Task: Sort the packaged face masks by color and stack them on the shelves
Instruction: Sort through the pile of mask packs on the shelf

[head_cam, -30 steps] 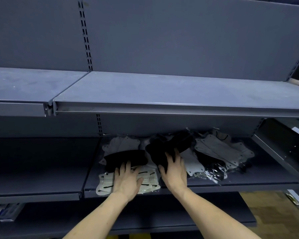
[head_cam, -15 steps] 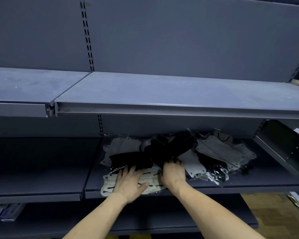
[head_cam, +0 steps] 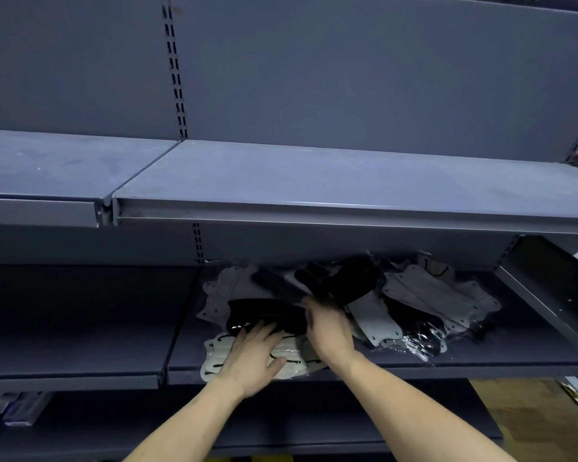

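On the middle grey metal shelf point(head_cam: 481, 360), a mixed heap of plastic-wrapped face masks lies: black ones point(head_cam: 344, 283) piled at the centre, pale grey ones point(head_cam: 431, 296) to the right, cream ones with black ear loops point(head_cam: 221, 356) at the front. The left hand point(head_cam: 252, 356) lies flat, fingers straight, on the cream packs and a black pack point(head_cam: 264, 316). The right hand point(head_cam: 329, 330) is blurred; it seems to pinch a black pack point(head_cam: 277, 286), though I cannot tell for sure. These packs look light, floppy and slippery; pinching an edge or gripping a whole pile flat should serve best.
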`<state>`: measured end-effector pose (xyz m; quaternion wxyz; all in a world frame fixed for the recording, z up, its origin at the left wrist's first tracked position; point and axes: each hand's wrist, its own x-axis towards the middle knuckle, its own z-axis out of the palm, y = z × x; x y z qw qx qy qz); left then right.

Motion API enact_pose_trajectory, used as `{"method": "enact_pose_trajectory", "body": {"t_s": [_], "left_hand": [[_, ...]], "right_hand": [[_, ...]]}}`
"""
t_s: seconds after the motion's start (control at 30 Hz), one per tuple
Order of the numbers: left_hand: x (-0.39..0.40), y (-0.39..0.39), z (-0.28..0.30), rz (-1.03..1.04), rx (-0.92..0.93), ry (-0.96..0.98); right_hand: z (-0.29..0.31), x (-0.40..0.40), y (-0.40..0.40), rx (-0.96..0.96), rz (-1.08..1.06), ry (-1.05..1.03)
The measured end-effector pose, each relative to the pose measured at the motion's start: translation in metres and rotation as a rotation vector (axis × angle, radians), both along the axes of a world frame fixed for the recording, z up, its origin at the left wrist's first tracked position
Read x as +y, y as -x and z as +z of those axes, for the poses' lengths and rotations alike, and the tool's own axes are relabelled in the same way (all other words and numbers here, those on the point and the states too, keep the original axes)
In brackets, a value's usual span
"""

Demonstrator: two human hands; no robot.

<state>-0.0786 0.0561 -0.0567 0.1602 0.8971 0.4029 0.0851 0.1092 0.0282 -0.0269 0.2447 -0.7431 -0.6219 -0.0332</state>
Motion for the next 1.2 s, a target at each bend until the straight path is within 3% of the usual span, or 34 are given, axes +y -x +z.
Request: {"method": "enact_pose_trajectory", "body": {"t_s": [0.13,0.23,0.4,0.53,0.77,0.97,1.2], "left_hand": [[-0.002,0.002,-0.004,-0.082,-0.192,-0.262],[-0.001,0.0,0.002,0.059,-0.188,-0.326],[0.007,-0.004,0.007,0.27,0.074,-0.226],[0.013,-0.006,0.006,0.38,0.145,-0.108],[0.023,-0.01,0.011,0.537,0.229,0.007],[0.021,-0.013,0.017,0.547,0.236,-0.057],[0.015,-0.014,0.02,0.556,0.088,-0.083]], "right_hand": [[-0.018,0.0,0.01,-0.049,0.182,0.307],[-0.025,0.0,0.009,-0.037,0.167,0.302],[-0.015,0.002,-0.011,-0.096,0.054,0.111],[-0.005,0.011,-0.04,-0.062,-0.176,0.272],[-0.009,0.023,-0.066,-0.097,-0.27,0.458],[-0.023,0.022,-0.064,-0.176,-0.204,0.199],[-0.02,0.024,-0.031,-0.033,0.016,-0.175]]}}
